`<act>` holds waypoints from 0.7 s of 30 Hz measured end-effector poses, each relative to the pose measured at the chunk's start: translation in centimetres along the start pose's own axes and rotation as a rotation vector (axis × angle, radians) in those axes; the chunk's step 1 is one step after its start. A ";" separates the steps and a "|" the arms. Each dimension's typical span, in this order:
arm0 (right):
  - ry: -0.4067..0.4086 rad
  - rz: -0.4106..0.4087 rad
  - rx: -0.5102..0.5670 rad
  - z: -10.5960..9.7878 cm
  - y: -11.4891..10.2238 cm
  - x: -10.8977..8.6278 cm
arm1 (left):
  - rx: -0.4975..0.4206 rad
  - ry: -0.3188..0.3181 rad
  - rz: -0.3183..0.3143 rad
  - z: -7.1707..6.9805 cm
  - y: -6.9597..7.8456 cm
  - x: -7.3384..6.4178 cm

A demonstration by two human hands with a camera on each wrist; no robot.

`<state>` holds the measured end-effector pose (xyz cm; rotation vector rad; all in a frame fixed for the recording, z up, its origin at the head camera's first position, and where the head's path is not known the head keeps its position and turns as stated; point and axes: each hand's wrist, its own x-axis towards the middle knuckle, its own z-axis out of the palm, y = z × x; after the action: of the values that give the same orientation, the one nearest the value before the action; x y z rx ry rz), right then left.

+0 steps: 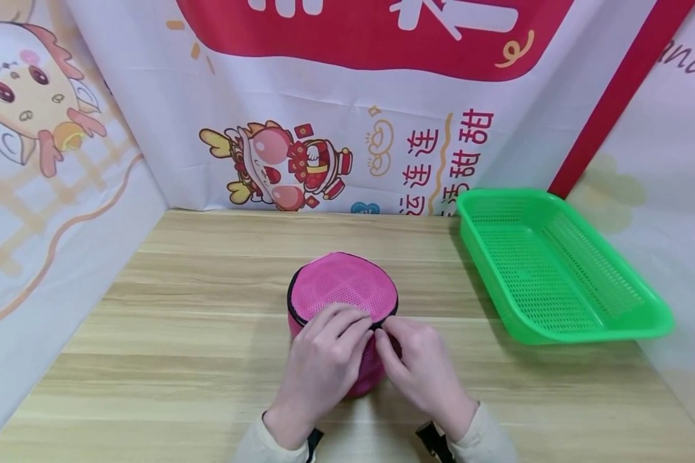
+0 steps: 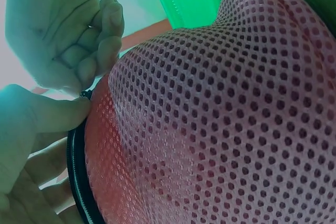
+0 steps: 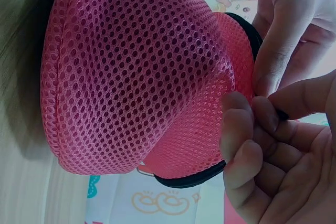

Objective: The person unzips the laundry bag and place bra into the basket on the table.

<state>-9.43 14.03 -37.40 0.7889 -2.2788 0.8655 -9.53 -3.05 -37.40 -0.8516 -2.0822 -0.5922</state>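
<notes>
A round pink mesh bag (image 1: pixel 347 283) with a black zippered rim (image 1: pixel 291 301) sits on the light wooden table (image 1: pixel 150 360), where the left hand (image 1: pixel 327 350) pinches this rim with bent fingers, probably to steady it, while the right hand (image 1: pixel 424 357), fingers curled, pinches what seems the zipper pull (image 3: pixel 282 115).

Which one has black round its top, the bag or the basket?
The pink mesh bag: black zipper trim circles its top. The green basket is all green.
</notes>
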 end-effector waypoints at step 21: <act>0.009 0.017 0.004 0.2 0.0 -0.2 | 0.016 -0.017 0.006 -0.1 0.1 -0.1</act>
<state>-9.36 13.93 -37.61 0.7670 -2.2800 0.8800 -9.39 -3.07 -37.45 -0.8563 -2.0958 -0.5661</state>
